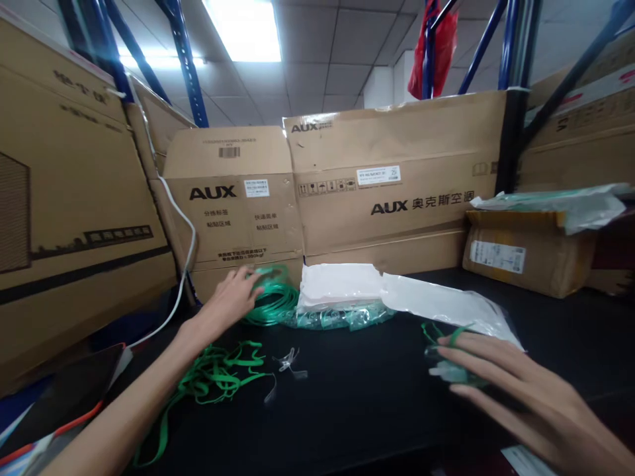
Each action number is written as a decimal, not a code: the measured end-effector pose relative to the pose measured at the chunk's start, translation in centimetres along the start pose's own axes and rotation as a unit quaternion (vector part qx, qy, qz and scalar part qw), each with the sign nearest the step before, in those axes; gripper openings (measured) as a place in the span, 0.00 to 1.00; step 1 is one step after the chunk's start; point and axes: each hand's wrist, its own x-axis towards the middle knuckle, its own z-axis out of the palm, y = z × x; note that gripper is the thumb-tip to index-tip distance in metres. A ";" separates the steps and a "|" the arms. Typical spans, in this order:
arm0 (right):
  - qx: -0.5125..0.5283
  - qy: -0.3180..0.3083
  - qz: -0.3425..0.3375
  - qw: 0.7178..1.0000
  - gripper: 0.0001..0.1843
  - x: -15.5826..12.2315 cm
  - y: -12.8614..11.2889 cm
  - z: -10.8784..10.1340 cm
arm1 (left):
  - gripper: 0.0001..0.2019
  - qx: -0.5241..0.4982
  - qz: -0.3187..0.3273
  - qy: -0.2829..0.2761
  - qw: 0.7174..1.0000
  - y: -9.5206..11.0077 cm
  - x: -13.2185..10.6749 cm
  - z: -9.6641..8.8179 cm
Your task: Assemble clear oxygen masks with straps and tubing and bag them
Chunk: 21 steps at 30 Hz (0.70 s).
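My left hand [234, 294] reaches to a coil of green plastic tubing [272, 305], its fingers bent onto a blurred upper loop. My right hand [510, 373] is over a small clear plastic piece with a green strap [449, 371]; its fingers are stretched out and partly cover the piece. Whether they touch it is hard to tell. A tangle of green elastic straps [218, 373] lies below my left forearm. Beside it are small clear plastic bits [288, 360].
White-backed clear packets [342, 287] lie stacked at the table's back, one long packet [446, 304] stretching right. Cardboard panels [397, 172] wall the rear. A carton [526, 251] with plastic bags on top stands right. A white cable [181, 264] hangs left, near an orange-edged dark object [74, 403].
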 end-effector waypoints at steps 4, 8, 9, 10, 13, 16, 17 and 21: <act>0.068 -0.055 -0.046 0.995 0.20 1.4 -1.9 2.9 | 0.15 -0.003 0.001 -0.026 1.000 0.1 -2.6 0.9; 0.178 -0.067 -0.041 0.981 0.19 1.3 -3.4 4.9 | 0.13 -0.059 0.052 -0.046 0.996 6.5 -6.5 0.0; 0.197 -0.072 -0.032 0.977 0.18 1.3 -3.7 5.0 | 0.12 -0.091 0.073 -0.050 0.992 8.6 -7.6 0.0; 0.212 -0.079 -0.015 0.974 0.17 1.3 -3.9 5.0 | 0.11 -0.160 0.088 -0.047 0.982 10.6 -8.7 0.3; 0.257 -0.094 0.072 0.959 0.14 1.4 -4.4 4.4 | 0.08 -0.281 0.123 -0.040 0.951 15.1 -11.7 1.7; 0.334 -0.098 0.151 0.925 0.12 1.6 -4.4 3.8 | 0.06 -0.322 0.091 -0.029 0.942 16.9 -13.3 3.2; 0.364 -0.100 0.174 0.910 0.11 1.7 -4.4 3.6 | 0.06 -0.328 0.073 -0.027 0.941 16.9 -13.6 3.6; 0.455 -0.098 0.249 0.849 0.12 1.6 -4.4 3.6 | 0.09 -0.338 0.074 -0.019 0.938 16.4 -14.2 4.3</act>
